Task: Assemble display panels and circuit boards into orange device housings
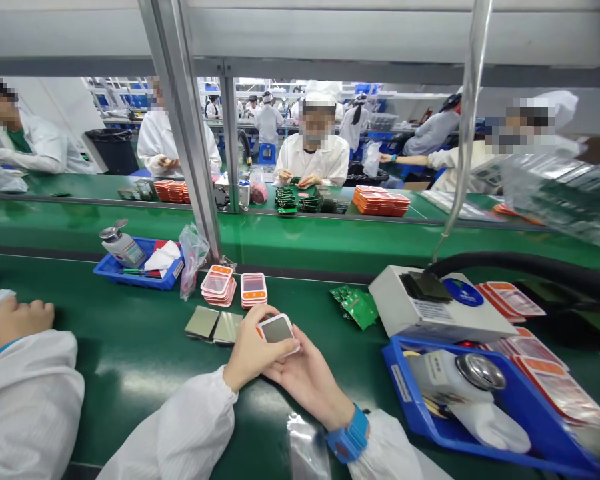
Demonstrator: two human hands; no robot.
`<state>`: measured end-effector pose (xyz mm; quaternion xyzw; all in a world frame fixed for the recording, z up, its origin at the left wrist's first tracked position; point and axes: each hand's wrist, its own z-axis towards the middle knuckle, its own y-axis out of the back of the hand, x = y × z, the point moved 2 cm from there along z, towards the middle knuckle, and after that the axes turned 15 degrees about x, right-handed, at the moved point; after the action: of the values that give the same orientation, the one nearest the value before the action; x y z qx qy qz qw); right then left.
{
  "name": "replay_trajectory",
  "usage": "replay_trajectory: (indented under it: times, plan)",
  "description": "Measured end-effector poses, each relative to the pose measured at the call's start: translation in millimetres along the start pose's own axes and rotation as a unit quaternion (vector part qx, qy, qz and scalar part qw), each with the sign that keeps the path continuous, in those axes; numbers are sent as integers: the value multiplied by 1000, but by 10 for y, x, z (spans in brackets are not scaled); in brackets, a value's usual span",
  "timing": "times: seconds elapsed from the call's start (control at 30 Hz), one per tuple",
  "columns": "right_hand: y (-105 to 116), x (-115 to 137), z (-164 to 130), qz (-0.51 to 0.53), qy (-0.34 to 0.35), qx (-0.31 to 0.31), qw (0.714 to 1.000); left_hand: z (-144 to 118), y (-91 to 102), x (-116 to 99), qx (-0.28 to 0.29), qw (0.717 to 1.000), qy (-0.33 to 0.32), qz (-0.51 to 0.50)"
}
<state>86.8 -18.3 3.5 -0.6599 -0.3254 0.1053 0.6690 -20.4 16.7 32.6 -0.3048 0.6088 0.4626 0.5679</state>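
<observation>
A small rounded panel [277, 329] with a white and orange border and a grey screen is held between my two hands above the green bench. My left hand [250, 350] grips its lower and left sides, thumb across the front edge. My right hand [307, 377], with a blue band at the wrist, has its fingers closed at the panel's right side and underneath. Just beyond my hands are two stacks of orange-bordered panels, one on the left [219, 285] and one on the right [254, 289]. Grey square screens [203, 323] lie left of my left hand.
Green circuit boards [356, 305] lie beyond my right hand. A white box [435, 310] and a blue tray [405, 393] with a bottle stand on the right. Another blue tray [153, 281] is at left. A neighbour's hand [23, 323] rests far left. A metal post [185, 127] rises ahead.
</observation>
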Motion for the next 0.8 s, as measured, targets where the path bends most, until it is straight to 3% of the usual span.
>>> replay_trajectory:
  times: [0.43, 0.6, 0.73, 0.8]
  plan:
    - [3, -3, -12, 59, -24, -2, 998, -8, 2, -91, 48, 998, 18, 25]
    - [-120, -21, -51, 79, -30, -6, 996, -37, 50, -175, 45, 998, 30, 44]
    - [-407, -137, -204, 128, -19, 21, 991, -326, 98, -432, -32, 987, -63, 145]
    - [-574, -223, -320, 157, -1, 47, 987, -585, 78, -613, -86, 946, -138, 279]
